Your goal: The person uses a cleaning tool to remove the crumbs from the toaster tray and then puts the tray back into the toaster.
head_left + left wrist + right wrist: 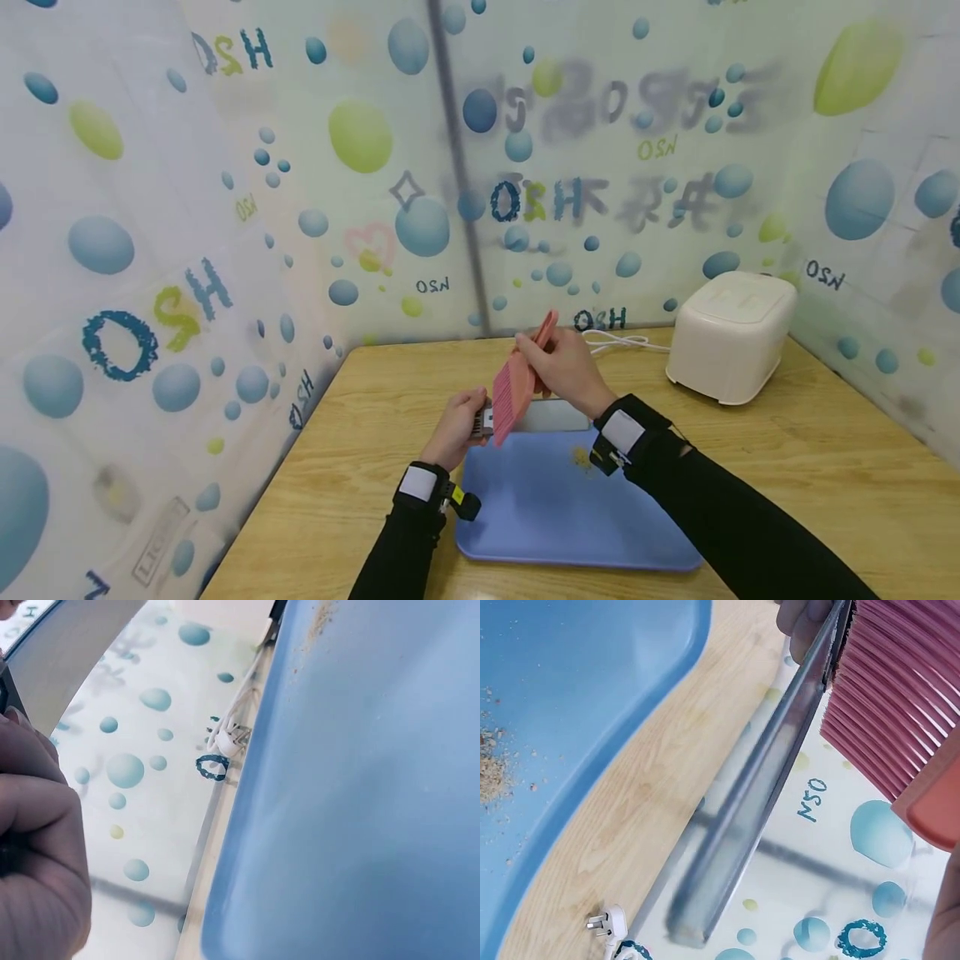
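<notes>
Above the far edge of a blue tray (pixel 570 521), my left hand (pixel 453 427) grips the dark end of a long, shallow metal crumb tray (pixel 558 415). The right hand (pixel 564 367) holds a pink brush (pixel 512 392) by its handle, bristles pointing down over the crumb tray's gripped end. In the right wrist view the bristles (pixel 892 690) are at the crumb tray (pixel 739 802) edge; whether they touch it I cannot tell. Only the curled fingers (pixel 41 832) of the left hand show in the left wrist view. A small heap of crumbs (pixel 491 772) lies on the blue tray.
A cream toaster (pixel 731 337) stands at the back right of the wooden table (pixel 360 467). Its white cord (pixel 618 340) lies behind, the plug (pixel 609 924) near the table's back edge. Patterned sheets (pixel 360 208) enclose the table at the back and sides.
</notes>
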Demonstrator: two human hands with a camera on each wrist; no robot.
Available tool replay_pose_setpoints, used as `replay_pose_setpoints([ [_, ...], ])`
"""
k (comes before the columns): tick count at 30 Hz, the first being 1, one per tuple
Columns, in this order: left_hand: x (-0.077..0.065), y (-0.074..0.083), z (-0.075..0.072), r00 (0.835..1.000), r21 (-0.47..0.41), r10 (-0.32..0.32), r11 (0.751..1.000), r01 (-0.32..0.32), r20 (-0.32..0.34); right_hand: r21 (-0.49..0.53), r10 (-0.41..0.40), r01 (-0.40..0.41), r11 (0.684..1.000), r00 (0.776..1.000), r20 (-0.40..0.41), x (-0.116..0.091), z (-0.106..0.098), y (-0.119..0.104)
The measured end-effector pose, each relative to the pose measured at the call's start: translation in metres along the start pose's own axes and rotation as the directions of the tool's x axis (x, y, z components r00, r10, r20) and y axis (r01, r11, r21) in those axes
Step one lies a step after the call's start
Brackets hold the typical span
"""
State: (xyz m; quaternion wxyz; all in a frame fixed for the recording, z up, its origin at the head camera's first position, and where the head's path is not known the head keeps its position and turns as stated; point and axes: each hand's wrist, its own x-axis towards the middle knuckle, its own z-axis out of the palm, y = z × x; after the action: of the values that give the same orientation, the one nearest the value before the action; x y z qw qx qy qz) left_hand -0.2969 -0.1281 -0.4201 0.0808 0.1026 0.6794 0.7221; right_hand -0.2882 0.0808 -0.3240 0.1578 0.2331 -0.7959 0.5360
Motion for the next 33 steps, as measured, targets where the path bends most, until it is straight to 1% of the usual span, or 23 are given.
replay_pose_setpoints([
  [2,0.001,-0.001,0.001,1.0,-0.002,-0.001,1.0,0.001,0.0,-0.008,-0.002,0.001,1.0,1.0,-0.006,-0.001,0.001,0.002],
  [5,0.001,-0.001,0.002,1.0,0.0,0.0,1.0,0.0,0.007,-0.001,0.018,-0.018,1.0,1.0,-0.004,-0.003,0.001,0.005],
  [9,0.001,-0.001,0.001,1.0,0.006,-0.005,1.0,0.005,0.005,0.017,0.033,-0.033,0.999,0.999,0.013,-0.004,-0.001,0.007],
  [18,0.002,-0.003,-0.001,1.0,0.02,-0.021,1.0,0.021,-0.004,-0.019,0.026,-0.026,0.999,0.999,0.027,-0.005,-0.003,0.013],
  [21,0.001,-0.003,0.0,1.0,0.014,-0.02,1.0,0.02,-0.006,-0.008,0.033,-0.032,0.999,0.999,0.037,-0.006,-0.005,0.016],
  [27,0.0,-0.003,0.0,1.0,0.008,-0.012,1.0,0.012,-0.01,0.021,0.053,-0.054,0.998,0.997,0.051,-0.008,-0.011,0.017],
  [33,0.002,-0.002,0.001,1.0,0.025,0.019,1.0,-0.019,0.001,0.02,0.07,-0.071,0.997,0.997,0.043,-0.01,-0.017,0.017],
])
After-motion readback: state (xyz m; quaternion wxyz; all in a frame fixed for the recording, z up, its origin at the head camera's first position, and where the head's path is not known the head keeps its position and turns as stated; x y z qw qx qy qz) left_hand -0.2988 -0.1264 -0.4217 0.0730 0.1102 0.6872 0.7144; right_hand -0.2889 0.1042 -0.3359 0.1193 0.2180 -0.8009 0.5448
